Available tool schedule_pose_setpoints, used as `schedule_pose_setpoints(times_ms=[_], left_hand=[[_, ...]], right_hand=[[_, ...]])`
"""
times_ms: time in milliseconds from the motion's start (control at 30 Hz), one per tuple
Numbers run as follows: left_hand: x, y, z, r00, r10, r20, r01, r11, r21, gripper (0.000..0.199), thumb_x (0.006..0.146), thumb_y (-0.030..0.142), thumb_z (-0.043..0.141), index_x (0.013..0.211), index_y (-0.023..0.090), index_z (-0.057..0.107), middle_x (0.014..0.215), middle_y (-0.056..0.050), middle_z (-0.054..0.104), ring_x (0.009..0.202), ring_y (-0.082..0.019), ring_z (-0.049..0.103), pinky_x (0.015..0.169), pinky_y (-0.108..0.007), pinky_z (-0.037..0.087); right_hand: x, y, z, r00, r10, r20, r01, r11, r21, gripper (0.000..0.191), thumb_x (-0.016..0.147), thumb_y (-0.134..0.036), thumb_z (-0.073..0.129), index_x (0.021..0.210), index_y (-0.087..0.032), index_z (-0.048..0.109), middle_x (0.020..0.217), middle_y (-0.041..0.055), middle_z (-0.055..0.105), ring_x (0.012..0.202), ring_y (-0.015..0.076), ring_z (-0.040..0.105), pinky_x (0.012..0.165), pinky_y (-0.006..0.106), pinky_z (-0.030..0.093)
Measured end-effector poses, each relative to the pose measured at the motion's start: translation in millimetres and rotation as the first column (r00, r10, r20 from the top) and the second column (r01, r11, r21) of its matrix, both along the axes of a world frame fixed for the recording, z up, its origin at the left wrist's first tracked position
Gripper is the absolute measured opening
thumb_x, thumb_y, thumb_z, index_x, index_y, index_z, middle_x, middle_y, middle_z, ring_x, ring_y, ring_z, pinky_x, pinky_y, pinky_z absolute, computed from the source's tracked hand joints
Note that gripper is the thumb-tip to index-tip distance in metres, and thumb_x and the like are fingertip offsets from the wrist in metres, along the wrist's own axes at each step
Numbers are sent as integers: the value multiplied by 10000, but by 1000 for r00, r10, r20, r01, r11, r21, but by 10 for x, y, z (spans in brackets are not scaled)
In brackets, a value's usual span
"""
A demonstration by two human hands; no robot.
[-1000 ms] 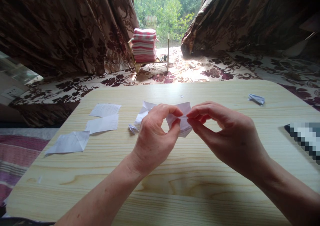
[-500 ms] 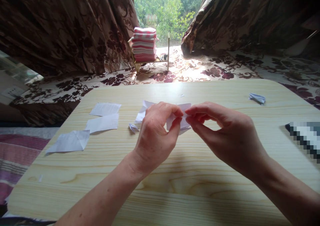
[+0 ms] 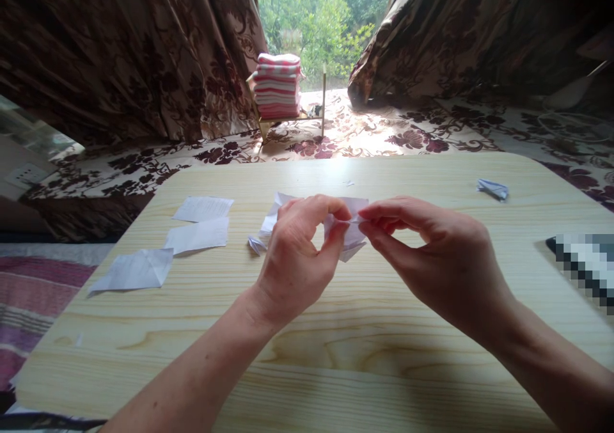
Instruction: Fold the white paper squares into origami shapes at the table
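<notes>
Clock: I set its centre at the paper (image 3: pixel 354 233), with 12 towards the window (image 3: pixel 326 30).
Paper: pinched between both hands at the far half of the table (image 3: pixel 364 356), creased, a flap angled at its lower edge.
Left hand (image 3: pixel 297 257): thumb and fingertips nearly together, gripping the paper.
Right hand (image 3: pixel 439 251): same pinch, just beside it at 3.
Folded, I judge: big piece (image 3: pixel 492 189) at 2, well apart; little piece (image 3: pixel 256 245) at 9, near my left hand.
Part-way, I judge: the paper I'm holding.
Left over, seemingly: far sheet (image 3: pixel 202 208) at 10, middle sheet (image 3: pixel 197 236) at 9, near sheet (image 3: pixel 134 270) at 8, creased.
Can't tell: half-hidden sheet (image 3: pixel 271 217) behind my left hand.
</notes>
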State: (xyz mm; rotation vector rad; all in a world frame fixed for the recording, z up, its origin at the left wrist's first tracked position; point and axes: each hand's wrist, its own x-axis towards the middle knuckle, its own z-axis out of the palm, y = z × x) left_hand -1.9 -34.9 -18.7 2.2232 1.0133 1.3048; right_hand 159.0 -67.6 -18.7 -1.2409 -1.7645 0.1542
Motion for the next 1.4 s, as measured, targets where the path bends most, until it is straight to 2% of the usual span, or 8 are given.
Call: schedule_pose_setpoints(times_ms=[133, 300, 400, 533, 800, 1033, 1167, 1400], left_hand=[[-4, 0, 6, 996, -33, 82, 46, 986, -162, 156, 809, 48, 591, 859, 196, 593, 846, 5, 662, 804, -139, 605, 784, -302, 474], [2, -28, 21, 948, 16, 318, 119, 907, -403, 378, 834, 248, 633, 1182, 223, 489, 908, -19, 662, 867, -167, 631, 766, -293, 497], [25, -58, 41, 958, 24, 286, 135, 843, -521, 287, 827, 372, 648, 1043, 190, 599, 891, -42, 672, 892, -192, 632, 789, -304, 498], [61, -80, 46, 965, -22, 260, 172, 803, -570, 212, 885, 339, 570, 824, 170, 683, 809, -44, 679, 843, -188, 622, 790, -314, 500], [57, -40, 38, 936, 51, 349, 194, 752, -630, 201, 855, 331, 616, 888, 181, 745, 813, -37, 717, 796, -175, 630, 752, -292, 510], [73, -77, 80, 923, 2, 384, 296, 635, -713, 172, 806, 311, 657, 860, 160, 718, 798, -28, 704, 770, -165, 634, 715, -272, 505], [89, -83, 85, 943, 38, 331, 225, 660, -716, 120, 793, 224, 622, 742, 155, 706, 680, -3, 658, 693, -147, 604, 658, -262, 474], [61, -65, 88, 955, 49, 292, 176, 697, -695, 215, 817, 252, 583, 636, 165, 657, 616, 14, 608, 653, -135, 563, 624, -252, 444]], right_hand=[[32, -1, 1, 988, 6, 153, -20, 995, 94, 109, 865, -129, 603, 892, -192, 687, 863, 54, 723, 718, 167, 659, 616, 289, 502], [40, -5, 20, 988, -30, 148, 18, 997, 81, 116, 881, -147, 581, 866, -240, 649, 857, 43, 698, 731, 182, 653, 635, 315, 505], [29, 1, 26, 991, -44, 124, 34, 996, 86, 114, 884, -149, 576, 865, -245, 636, 855, 45, 675, 741, 188, 641, 643, 330, 512], [22, 9, 38, 987, -38, 158, 18, 992, 126, 97, 891, -160, 572, 874, -236, 631, 860, 70, 648, 791, 216, 618, 661, 361, 509], [49, 22, 54, 941, -13, 337, -58, 978, 200, 116, 898, -123, 533, 864, -199, 614, 840, 91, 643, 773, 229, 561, 695, 381, 471], [51, 26, 52, 934, -21, 356, -63, 973, 223, 126, 902, -104, 526, 865, -207, 588, 825, 73, 640, 752, 208, 545, 679, 354, 471], [41, 20, 60, 929, -19, 370, -68, 973, 221, 143, 900, -94, 530, 853, -219, 580, 807, 58, 637, 747, 201, 548, 677, 346, 471], [42, 22, 52, 937, 9, 348, -86, 975, 206, 136, 905, -94, 521, 895, -203, 601, 834, 70, 640, 773, 204, 563, 685, 348, 482]])
